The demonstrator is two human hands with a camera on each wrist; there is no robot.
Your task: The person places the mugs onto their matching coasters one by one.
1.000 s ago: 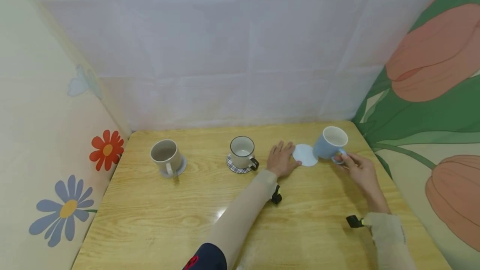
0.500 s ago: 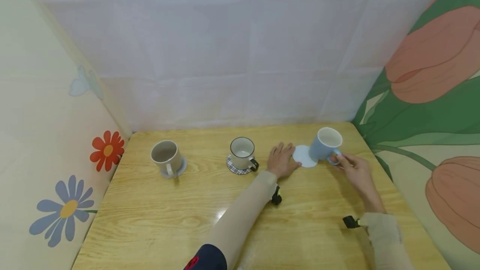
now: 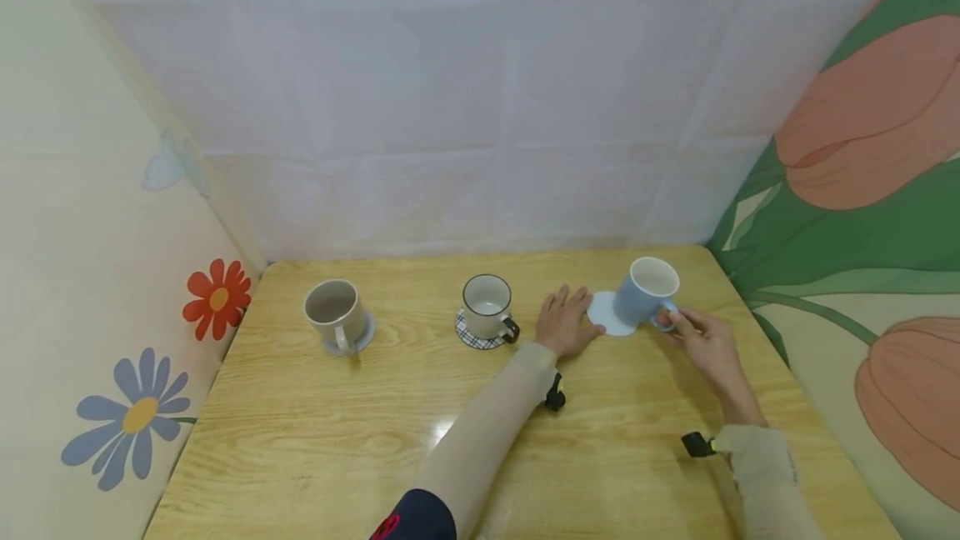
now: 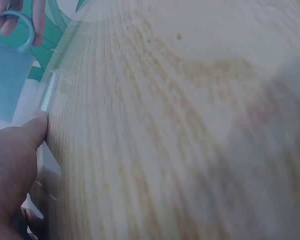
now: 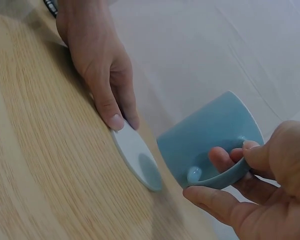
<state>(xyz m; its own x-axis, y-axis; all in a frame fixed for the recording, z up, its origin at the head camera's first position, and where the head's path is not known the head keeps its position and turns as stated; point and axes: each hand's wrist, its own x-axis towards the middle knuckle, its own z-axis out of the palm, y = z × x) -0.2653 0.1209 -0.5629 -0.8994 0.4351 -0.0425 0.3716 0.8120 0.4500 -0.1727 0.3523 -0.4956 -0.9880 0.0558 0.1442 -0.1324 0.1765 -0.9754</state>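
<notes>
A light blue mug (image 3: pixel 645 294) with a white inside hangs close over the right part of a round white coaster (image 3: pixel 604 315). My right hand (image 3: pixel 708 348) grips the mug's handle (image 5: pixel 230 175) between thumb and fingers. In the right wrist view, a gap shows between the mug's base and the coaster. My left hand (image 3: pixel 562 323) rests on the table left of the coaster with its fingers spread. Its thumb and forefinger touch the coaster's left edge. The left wrist view catches the mug (image 4: pixel 10 77) at its upper left, beyond the left thumb.
Left of my left hand stands a cream mug (image 3: pixel 486 307) with a dark rim and handle, on a checked coaster (image 3: pixel 480 342). Farther left, a beige mug (image 3: pixel 332 315) sits on a grey coaster (image 3: pixel 365 333). A white cloth (image 3: pixel 450 107) hangs behind the wooden table (image 3: pixel 337 440).
My right hand has carried the blue mug leftward, so it overlaps more of the white coaster. The left hand has stayed in place at the coaster's edge.
</notes>
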